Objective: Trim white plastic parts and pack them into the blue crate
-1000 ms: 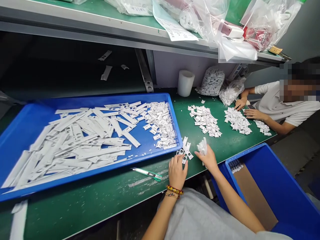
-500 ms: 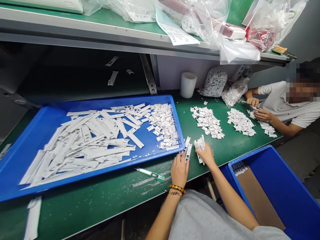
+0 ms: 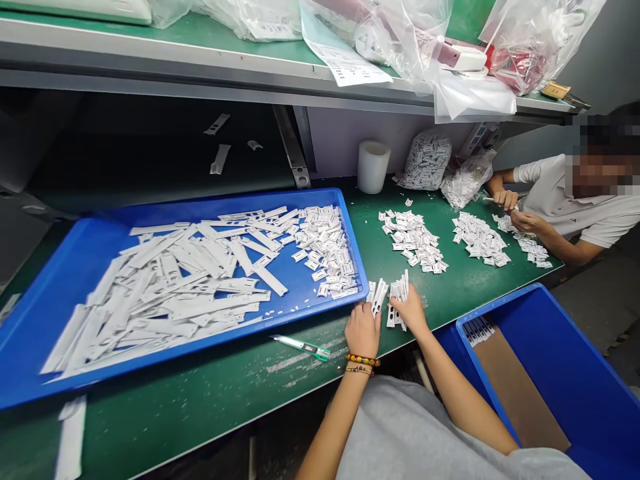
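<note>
My left hand (image 3: 363,329) is closed over a few short white plastic strips with dark slots (image 3: 379,297), near the front right corner of the blue tray (image 3: 356,240). Just to the right, my right hand (image 3: 411,311) grips a bunch of similar white strips (image 3: 399,293), standing side by side on the green table. A narrow gap separates the two bunches. My fingertips are partly hidden behind the strips. Inside the tray lie many long white strips (image 3: 200,260) and a heap of small white clips (image 3: 327,247). A green-handled utility knife (image 3: 304,347) rests on the table left of my left hand.
Piles of small white pieces (image 3: 414,241) lie behind my hands. A co-worker (image 3: 565,207) handles pieces at the right. A deep blue bin (image 3: 565,353) with cardboard stands at my right. Overhead runs a shelf (image 3: 225,63) with bags; a white roll (image 3: 373,167) stands behind.
My left hand has shifted slightly right, and the strips in it now sit more bunched and nearer the right-hand bunch. My right hand keeps its grip. The co-worker's hands have moved a little.
</note>
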{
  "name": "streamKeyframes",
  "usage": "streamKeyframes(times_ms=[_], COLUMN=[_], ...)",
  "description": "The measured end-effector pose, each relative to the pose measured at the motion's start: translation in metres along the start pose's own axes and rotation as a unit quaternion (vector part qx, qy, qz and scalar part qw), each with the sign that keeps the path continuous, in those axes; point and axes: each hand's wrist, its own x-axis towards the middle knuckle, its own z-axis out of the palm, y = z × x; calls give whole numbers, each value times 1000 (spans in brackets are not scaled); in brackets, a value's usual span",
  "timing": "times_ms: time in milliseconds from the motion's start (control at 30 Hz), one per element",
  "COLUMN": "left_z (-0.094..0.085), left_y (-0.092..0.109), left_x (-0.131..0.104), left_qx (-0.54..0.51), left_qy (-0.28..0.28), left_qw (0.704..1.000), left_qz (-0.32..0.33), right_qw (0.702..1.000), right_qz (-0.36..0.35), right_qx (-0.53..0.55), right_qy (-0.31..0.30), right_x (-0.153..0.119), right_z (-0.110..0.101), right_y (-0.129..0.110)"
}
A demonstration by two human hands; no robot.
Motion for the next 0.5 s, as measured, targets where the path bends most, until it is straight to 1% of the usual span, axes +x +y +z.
streamKeyframes(times_ms=[167, 233, 300, 367, 433, 500], left_z=[-3, -5, -7, -8, -7, -6], left_y=[7, 10, 14, 17, 19, 19], left_x=[-1, -2, -2, -3, -4, -7], left_qx=[-24, -39, -57, -78, -101, -118], left_qy=[8, 17, 27, 35, 38, 39], left_qw=[999, 998, 995, 991, 986, 980], left_qz=[33, 52, 73, 100, 131, 157], right_qw=[1000, 995, 974, 942, 920, 909], right_qz=[-5, 6, 32, 62, 88, 108], right_qx=[26, 99, 219, 322, 373, 390], right_qy=[5, -16, -49, -72, -83, -101], right_x=[1, 1, -1, -4, -7, -9], right_z=[4, 3, 3, 2, 1, 0], right_y=[-3, -3, -5, -8, -11, -12])
